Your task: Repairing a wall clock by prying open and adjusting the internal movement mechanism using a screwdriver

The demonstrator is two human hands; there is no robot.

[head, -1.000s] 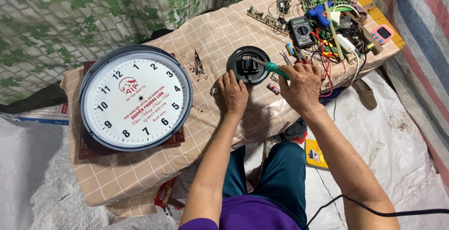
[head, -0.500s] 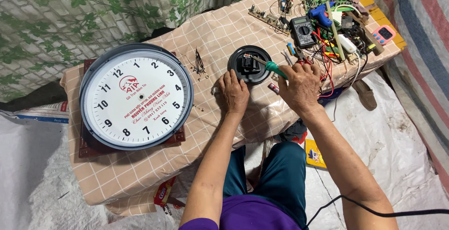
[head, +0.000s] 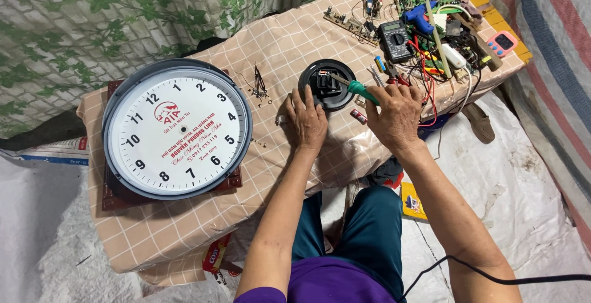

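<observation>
Screwdriver (head: 356, 87) grip hidden — right hand (head: 399, 116) covers it.

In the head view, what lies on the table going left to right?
Wall clock → loose clock hands → left hand → round black disc → green-handled screwdriver → right hand → multimeter → pink timer.

Grey multimeter screen (head: 392, 26); pink timer display (head: 503, 42).

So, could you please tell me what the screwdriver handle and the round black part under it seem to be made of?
The screwdriver handle looks like translucent green plastic, glossy in the light. The round black part seems to be moulded plastic with a dull sheen; its smooth, even rim suggests this, though painted metal cannot be ruled out.
</observation>
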